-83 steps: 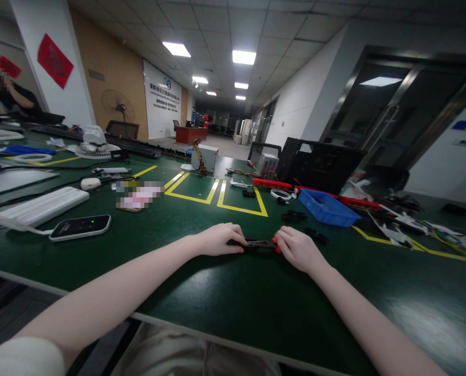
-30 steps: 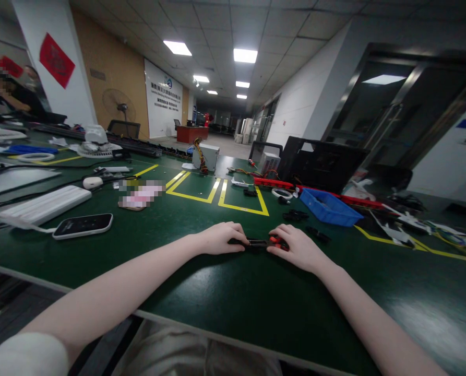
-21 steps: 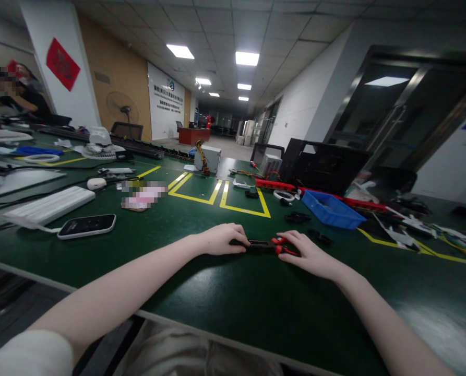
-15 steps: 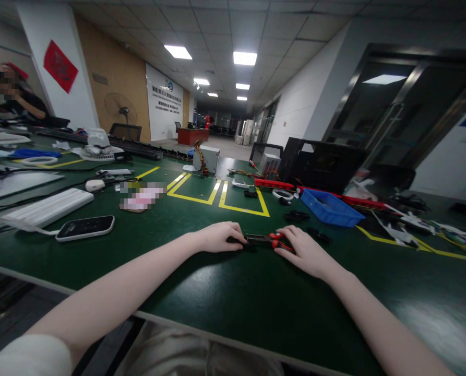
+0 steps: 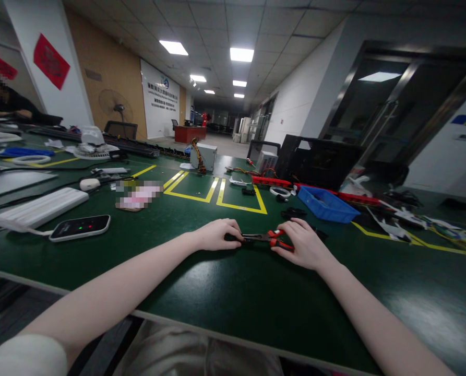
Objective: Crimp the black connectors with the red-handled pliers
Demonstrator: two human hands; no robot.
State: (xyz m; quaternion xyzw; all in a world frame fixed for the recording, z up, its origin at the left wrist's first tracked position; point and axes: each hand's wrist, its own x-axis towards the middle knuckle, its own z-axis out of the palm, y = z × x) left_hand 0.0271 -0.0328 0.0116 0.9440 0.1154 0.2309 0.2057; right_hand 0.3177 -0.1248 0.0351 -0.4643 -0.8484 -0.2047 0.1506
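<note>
My right hand is closed around the red handles of a pair of long-nosed pliers. The handles are spread, and the jaws point left. At the jaw tips my left hand pinches a small dark piece between thumb and fingers. That piece is too small to name and is mostly covered by the fingertips. Both hands rest low over the green table, close in front of me.
A blue tray stands beyond my right hand, with black parts beside it. To the left lie a white-edged handheld device, a white power strip and a pink phone. A power supply box stands farther back.
The view has turned slightly right, so the scene sits a little farther left. The plier handles look slightly wider apart. Both hands keep their hold, and lights now show on the handheld device.
</note>
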